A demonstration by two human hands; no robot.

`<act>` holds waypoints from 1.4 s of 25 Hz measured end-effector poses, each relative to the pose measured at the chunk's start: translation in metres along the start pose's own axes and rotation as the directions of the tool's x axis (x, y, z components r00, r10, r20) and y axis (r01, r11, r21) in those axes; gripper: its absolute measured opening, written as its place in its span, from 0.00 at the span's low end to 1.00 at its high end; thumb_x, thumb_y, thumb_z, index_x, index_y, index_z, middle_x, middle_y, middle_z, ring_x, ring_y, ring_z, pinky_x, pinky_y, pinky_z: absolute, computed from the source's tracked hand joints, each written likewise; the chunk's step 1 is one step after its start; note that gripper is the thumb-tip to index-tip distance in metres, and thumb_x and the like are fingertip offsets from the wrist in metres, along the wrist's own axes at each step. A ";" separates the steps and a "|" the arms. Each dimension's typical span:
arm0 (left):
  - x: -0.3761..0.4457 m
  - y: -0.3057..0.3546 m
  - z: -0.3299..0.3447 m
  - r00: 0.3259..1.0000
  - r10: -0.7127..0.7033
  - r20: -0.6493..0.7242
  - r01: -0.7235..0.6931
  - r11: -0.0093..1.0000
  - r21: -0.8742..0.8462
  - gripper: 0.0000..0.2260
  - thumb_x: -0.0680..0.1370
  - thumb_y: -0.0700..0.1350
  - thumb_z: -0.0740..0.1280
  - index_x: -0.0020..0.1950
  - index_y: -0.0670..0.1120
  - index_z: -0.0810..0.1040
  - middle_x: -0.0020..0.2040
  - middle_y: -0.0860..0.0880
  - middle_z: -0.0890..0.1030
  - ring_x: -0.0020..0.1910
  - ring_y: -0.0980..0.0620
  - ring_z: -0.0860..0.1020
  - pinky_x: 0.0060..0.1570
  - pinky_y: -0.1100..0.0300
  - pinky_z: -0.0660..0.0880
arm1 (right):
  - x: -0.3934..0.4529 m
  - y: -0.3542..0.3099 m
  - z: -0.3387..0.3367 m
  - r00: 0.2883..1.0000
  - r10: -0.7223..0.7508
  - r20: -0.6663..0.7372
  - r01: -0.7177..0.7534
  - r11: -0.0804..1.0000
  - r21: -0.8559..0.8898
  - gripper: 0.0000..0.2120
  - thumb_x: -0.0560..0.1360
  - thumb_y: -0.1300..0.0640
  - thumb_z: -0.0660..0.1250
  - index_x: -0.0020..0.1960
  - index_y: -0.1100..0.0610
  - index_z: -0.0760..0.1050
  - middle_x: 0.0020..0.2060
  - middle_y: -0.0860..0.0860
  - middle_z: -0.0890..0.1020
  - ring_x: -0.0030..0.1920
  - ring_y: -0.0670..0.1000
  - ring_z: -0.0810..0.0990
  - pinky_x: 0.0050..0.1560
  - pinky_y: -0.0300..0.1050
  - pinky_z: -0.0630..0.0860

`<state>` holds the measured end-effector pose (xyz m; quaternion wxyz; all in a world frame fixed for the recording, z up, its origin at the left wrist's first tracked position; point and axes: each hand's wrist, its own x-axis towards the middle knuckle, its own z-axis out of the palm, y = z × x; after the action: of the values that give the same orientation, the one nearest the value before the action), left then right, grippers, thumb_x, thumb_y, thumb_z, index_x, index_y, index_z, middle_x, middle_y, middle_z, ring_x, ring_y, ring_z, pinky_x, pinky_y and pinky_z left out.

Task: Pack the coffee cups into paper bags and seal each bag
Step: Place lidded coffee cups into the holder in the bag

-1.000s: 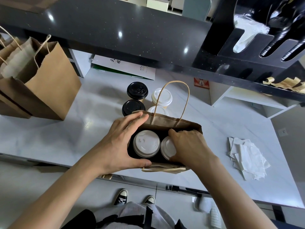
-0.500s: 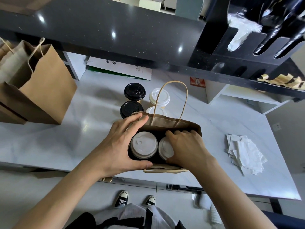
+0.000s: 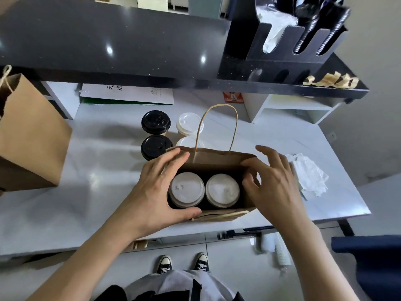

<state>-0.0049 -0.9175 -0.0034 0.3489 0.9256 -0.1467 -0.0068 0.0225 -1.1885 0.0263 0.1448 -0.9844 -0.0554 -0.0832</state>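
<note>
An open brown paper bag [image 3: 219,156] stands near the table's front edge. Inside it sit two white-lidded cups, one on the left [image 3: 187,189] and one on the right [image 3: 222,190]. My left hand [image 3: 155,192] holds the bag's left end, fingers on the far rim and thumb on the near rim. My right hand [image 3: 275,183] is at the bag's right end with fingers spread; its thumb touches the rim. Behind the bag stand two black-lidded cups [image 3: 155,122] [image 3: 155,146] and two white-lidded cups [image 3: 188,124], the nearer partly hidden.
Another brown paper bag [image 3: 28,135] stands at the far left. Crumpled white napkins [image 3: 308,172] lie right of the bag. A dark shelf [image 3: 130,44] overhangs the white table [image 3: 97,181], carrying a black straw and lid holder [image 3: 282,33].
My right hand has lifted off the right cup's lid and moved right to the bag's end, uncovering that lid. The left hand keeps its hold on the bag.
</note>
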 end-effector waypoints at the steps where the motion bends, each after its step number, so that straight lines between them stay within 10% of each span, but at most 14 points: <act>1: 0.001 0.000 0.001 1.000 0.012 0.004 -0.012 1.000 -0.004 0.51 0.62 0.73 0.71 0.81 0.62 0.56 0.79 0.69 0.51 0.76 0.66 0.50 0.72 0.64 0.52 | -0.004 0.004 -0.001 0.997 0.074 0.004 -0.074 0.997 0.034 0.11 0.75 0.58 0.70 0.57 0.50 0.83 0.68 0.52 0.76 0.66 0.58 0.73 0.66 0.53 0.67; 7: 0.015 0.010 0.016 0.994 0.097 0.052 -0.095 0.995 -0.032 0.51 0.62 0.73 0.72 0.81 0.61 0.57 0.79 0.67 0.52 0.77 0.62 0.52 0.73 0.60 0.53 | -0.028 0.028 -0.012 0.965 0.261 0.011 -0.260 0.952 0.160 0.12 0.81 0.51 0.65 0.63 0.47 0.80 0.53 0.40 0.79 0.55 0.47 0.78 0.53 0.44 0.73; 18: 0.058 0.042 0.052 0.987 0.136 0.085 -0.136 0.991 -0.014 0.51 0.61 0.75 0.70 0.80 0.64 0.54 0.79 0.68 0.50 0.78 0.58 0.52 0.73 0.56 0.55 | -0.012 0.095 -0.023 0.936 0.347 0.058 -0.351 0.913 0.206 0.19 0.78 0.54 0.63 0.67 0.45 0.79 0.59 0.41 0.83 0.57 0.45 0.80 0.59 0.46 0.76; 35: 0.158 0.111 0.099 0.983 -0.178 -0.053 0.179 0.984 0.013 0.49 0.61 0.74 0.73 0.79 0.63 0.61 0.78 0.70 0.55 0.78 0.63 0.54 0.73 0.57 0.58 | 0.124 0.225 -0.030 0.990 -0.040 0.138 -0.011 0.937 0.350 0.15 0.81 0.54 0.63 0.67 0.48 0.79 0.61 0.42 0.83 0.53 0.45 0.83 0.55 0.44 0.77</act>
<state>0.1052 -1.1038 0.0075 0.3423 0.9379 -0.0543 -0.0126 0.1699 -1.4011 0.0150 0.3123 -0.9460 -0.0867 -0.0024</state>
